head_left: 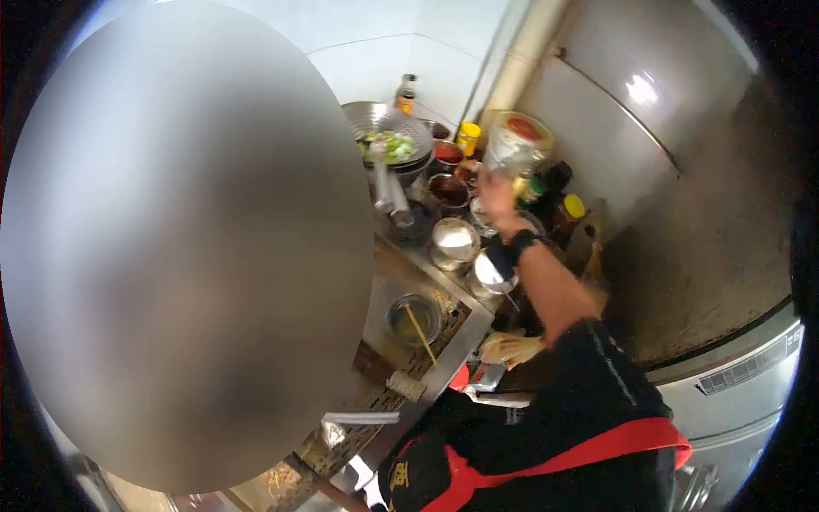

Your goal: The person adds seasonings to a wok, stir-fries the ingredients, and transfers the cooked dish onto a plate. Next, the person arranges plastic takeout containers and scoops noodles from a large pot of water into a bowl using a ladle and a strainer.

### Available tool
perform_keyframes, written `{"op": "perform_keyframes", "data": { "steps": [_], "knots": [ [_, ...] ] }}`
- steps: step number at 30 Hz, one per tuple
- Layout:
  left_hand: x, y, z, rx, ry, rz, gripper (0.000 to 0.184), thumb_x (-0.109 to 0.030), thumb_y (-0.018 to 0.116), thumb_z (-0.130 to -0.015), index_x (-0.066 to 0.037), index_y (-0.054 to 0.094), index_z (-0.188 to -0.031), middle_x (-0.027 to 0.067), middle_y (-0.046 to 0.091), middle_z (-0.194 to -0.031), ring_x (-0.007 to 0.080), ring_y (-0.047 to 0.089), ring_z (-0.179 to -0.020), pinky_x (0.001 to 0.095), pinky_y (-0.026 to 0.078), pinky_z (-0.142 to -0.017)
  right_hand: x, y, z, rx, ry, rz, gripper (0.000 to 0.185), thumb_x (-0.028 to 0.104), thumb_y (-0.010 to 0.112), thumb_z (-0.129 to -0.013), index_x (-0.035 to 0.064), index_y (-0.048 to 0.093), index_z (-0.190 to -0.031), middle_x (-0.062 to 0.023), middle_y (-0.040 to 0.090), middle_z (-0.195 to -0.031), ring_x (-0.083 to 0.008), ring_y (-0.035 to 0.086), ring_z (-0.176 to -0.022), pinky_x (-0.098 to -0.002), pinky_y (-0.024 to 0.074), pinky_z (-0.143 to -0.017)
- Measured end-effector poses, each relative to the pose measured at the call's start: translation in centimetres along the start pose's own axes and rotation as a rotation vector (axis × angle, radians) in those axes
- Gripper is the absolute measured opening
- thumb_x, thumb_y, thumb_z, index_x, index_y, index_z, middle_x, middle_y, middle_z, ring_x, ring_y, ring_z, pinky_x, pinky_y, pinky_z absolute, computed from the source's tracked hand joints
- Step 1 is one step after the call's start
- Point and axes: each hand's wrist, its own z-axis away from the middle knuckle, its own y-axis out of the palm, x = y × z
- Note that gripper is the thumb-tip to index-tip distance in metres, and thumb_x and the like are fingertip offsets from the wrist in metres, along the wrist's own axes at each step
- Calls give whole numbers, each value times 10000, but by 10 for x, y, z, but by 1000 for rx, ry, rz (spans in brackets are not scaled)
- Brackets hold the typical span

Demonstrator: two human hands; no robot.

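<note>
My right hand [497, 196], smeared by motion and with a dark band at the wrist, reaches among the seasoning containers at the back. Its fingers are too blurred to show whether they grip anything. Just beyond it is a see-through object [517, 160] that I cannot name, in front of a white tub [522, 128] with a reddish top. Bowls of dark red sauce [448, 190] stand to its left, and a shiny metal bowl [455, 242] sits nearer me. Part of my left forearm [339, 497] shows at the bottom edge; the left hand is hidden.
A large grey blurred oval covers the left side. Right of it, a perforated strainer [415, 128] holds chopped green vegetables. Nearer me, a bowl of liquid [414, 318] with a stick across it rests on the metal counter [444, 358]. Bottles with yellow caps [573, 206] stand at right.
</note>
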Motion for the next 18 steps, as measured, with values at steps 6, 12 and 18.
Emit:
{"op": "perform_keyframes", "data": {
  "steps": [6,12,18],
  "knots": [
    [-84,-28,9,-73,26,-169,520,-449,513,-917,-56,575,-1253,197,646,-1145,342,611,-1075,430,486,-908,-84,115,28,244,387,-590,317,220,543,-922,-8,643,-1118,-120,672,-761,-214,674,-726,-351,532,-624],
    [-135,-50,14,-138,17,-266,516,-442,511,-921,-53,574,-1254,194,648,-1143,337,614,-1071,429,486,-910,-143,32,17,12,393,38,254,261,623,-828,46,711,-929,-198,678,-870,-361,663,-816,-416,522,-720],
    [-165,-66,20,-203,11,-336,511,-435,509,-926,-50,573,-1256,192,650,-1140,332,617,-1067,428,486,-911,-217,5,3,87,478,-10,328,319,654,-832,13,682,-946,-230,674,-876,-402,652,-850,-455,523,-760]
  ]
}}
